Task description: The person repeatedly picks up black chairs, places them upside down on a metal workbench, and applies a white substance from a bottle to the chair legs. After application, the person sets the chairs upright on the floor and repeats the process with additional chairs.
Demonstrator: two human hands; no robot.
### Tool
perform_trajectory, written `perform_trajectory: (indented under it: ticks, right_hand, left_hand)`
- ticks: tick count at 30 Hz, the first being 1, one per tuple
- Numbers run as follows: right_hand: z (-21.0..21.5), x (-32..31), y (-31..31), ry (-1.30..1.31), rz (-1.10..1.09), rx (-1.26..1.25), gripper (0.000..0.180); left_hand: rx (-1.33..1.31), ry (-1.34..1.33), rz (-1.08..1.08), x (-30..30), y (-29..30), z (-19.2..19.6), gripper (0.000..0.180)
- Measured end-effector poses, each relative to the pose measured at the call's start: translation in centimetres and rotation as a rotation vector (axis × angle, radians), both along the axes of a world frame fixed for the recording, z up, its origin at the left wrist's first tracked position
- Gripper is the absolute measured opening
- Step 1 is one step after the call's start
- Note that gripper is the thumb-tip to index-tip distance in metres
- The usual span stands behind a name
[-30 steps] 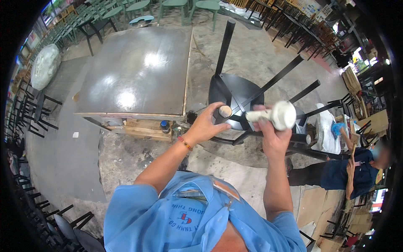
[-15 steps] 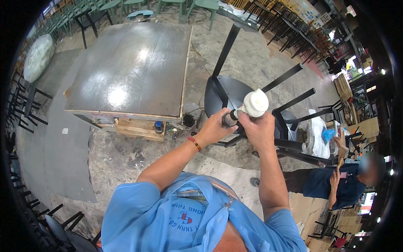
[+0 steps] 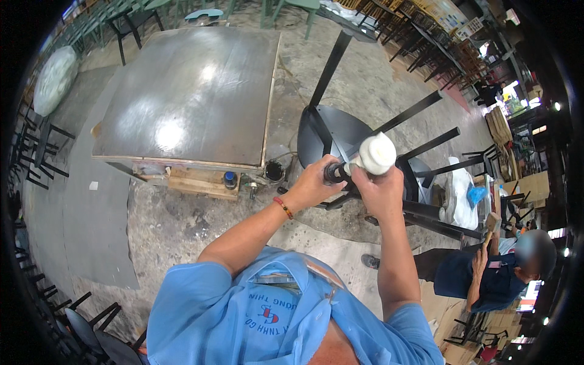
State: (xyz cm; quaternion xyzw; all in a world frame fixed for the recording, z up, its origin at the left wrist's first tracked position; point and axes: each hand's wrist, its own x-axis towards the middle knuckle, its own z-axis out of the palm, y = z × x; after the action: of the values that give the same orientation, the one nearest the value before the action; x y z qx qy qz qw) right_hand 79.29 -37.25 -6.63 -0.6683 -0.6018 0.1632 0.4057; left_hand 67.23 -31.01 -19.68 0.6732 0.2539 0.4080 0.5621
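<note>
My right hand [image 3: 382,188] is wrapped round a rounded white bottle [image 3: 377,153], whose small pointed tip faces away from me. My left hand [image 3: 316,182] grips a short dark cylinder [image 3: 334,173]; its exact kind is hard to make out. A small pale piece bridges the gap between the cylinder and the bottle. Both hands are closed and close together in front of my chest. Beyond them a black chair [image 3: 331,131] lies upturned, its legs pointing up and out. More black chair parts [image 3: 417,173] sit just right of my right hand.
A metal-topped table [image 3: 188,97] stands to the left, with a blue-capped jar [image 3: 230,179] on a wooden crate [image 3: 201,184] below its near edge. A dark pot [image 3: 275,170] is by its corner. At right a co-worker [image 3: 486,277] holds a wooden mallet [image 3: 493,223].
Both my hands have shifted slightly right, still holding the bottle and the dark cylinder. The co-worker's arms have moved, and the mallet head now shows.
</note>
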Motion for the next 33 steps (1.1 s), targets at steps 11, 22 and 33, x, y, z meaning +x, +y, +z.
perform_trajectory:
  ticks: [11,22,33]
  right_hand:
    - [-0.7,1.8,-0.5,0.085,-0.046,-0.042,0.024]
    - [-0.1,-0.2,0.8,0.479,0.093,-0.017,0.021]
    - [0.0,-0.2,0.9,0.112,0.046,-0.040,0.026]
  left_hand:
    - [0.020,0.042,0.014,-0.5,0.0,0.8,0.043]
    - [0.091,0.016,0.074,-0.6,0.1,0.6,0.040]
    - [-0.051,0.057,-0.007,-0.4,-0.6,2.0,0.038]
